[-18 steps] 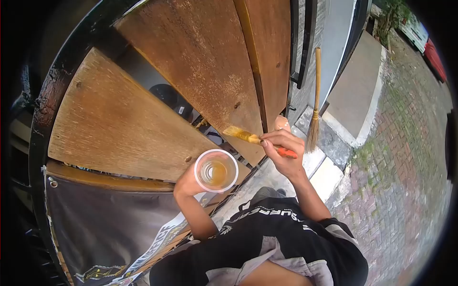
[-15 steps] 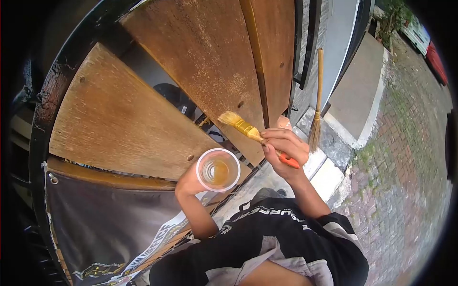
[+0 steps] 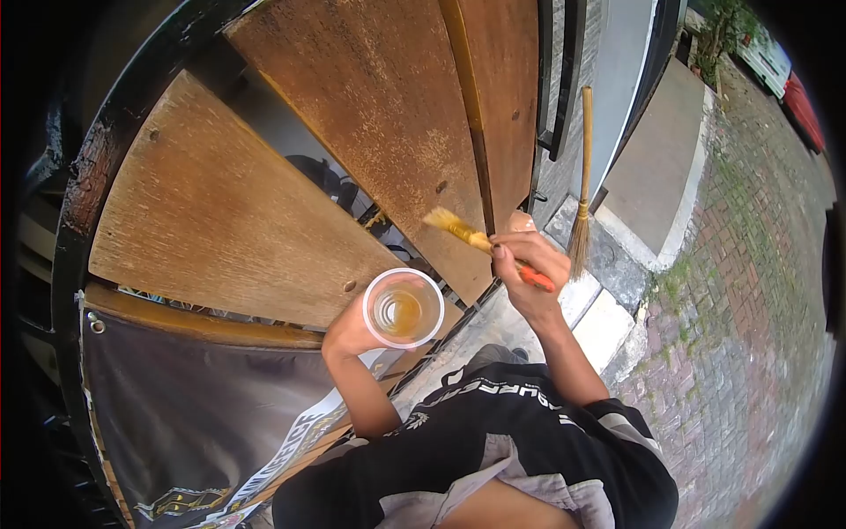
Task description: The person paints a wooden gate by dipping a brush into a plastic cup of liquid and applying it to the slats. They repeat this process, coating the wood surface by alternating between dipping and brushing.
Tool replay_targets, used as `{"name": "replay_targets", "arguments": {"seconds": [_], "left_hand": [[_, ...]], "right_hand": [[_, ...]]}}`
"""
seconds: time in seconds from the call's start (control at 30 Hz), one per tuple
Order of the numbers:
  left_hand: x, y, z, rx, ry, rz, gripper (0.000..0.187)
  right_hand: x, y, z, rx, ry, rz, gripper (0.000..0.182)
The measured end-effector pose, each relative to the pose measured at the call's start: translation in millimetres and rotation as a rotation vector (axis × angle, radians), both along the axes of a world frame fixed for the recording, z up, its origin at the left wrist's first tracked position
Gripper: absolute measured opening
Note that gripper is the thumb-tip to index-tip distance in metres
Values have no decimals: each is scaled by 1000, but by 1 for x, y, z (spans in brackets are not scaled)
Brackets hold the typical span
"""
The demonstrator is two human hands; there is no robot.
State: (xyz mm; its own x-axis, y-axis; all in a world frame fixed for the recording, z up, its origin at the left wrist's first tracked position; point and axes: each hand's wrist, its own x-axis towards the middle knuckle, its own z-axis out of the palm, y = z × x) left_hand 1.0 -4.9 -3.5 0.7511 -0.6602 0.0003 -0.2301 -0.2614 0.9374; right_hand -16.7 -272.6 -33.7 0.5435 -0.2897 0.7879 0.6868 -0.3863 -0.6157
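My left hand point(image 3: 350, 331) is wrapped round a clear plastic cup point(image 3: 426, 328) with some yellowish liquid at its bottom. The cup hides most of its fingers. In my right hand point(image 3: 534, 269) is a paintbrush point(image 3: 469, 234) with an orange handle end, a yellow ferrule and pale bristles pointing left. Beneath the bristles lies a brown wooden panel point(image 3: 379, 106); whether they touch it cannot be made out. A lighter wooden panel point(image 3: 220, 212) fans out at the left, and a narrower one point(image 3: 507, 97) stands at the right.
A black metal frame point(image 3: 72, 229) curves round the panels. Below them hangs a dark banner point(image 3: 203, 397) with white lettering. A stick broom point(image 3: 585, 167) leans against the wall at the right. Beyond it are a concrete ramp point(image 3: 656, 167) and brick paving point(image 3: 731, 309).
My right hand and the brush have shifted slightly, with the bristles now further right. My left hand still holds the cup in nearly the same place.
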Motion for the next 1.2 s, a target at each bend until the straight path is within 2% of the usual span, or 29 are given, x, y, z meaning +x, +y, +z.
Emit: {"name": "replay_targets", "arguments": {"seconds": [0.03,0.1,0.17,0.37,0.77,1.03,1.1,1.2], "left_hand": [[1,1,0,-10,9,6,102],[2,1,-1,-17,21,8,102],[2,1,-1,-27,68,38,102],[0,-1,2,-26,63,11,102],[1,-4,4,-38,99,16,99],[2,-4,7,-15,62,-23,93],[1,-4,7,-23,64,-16,93],[3,-3,7,-20,61,-26,94]], "right_hand": [[-2,-2,12,57,-104,-12,8],[-2,-6,18,1,-145,-67,8],[2,-3,21,27,-202,15,8],[14,20,-32,-55,-108,29,10],[15,12,-59,-112,26,49,10],[4,-7,-42,-233,206,75,12],[-2,-12,-28,-424,328,78,11],[-3,-10,-20,-424,261,141,9]]}}
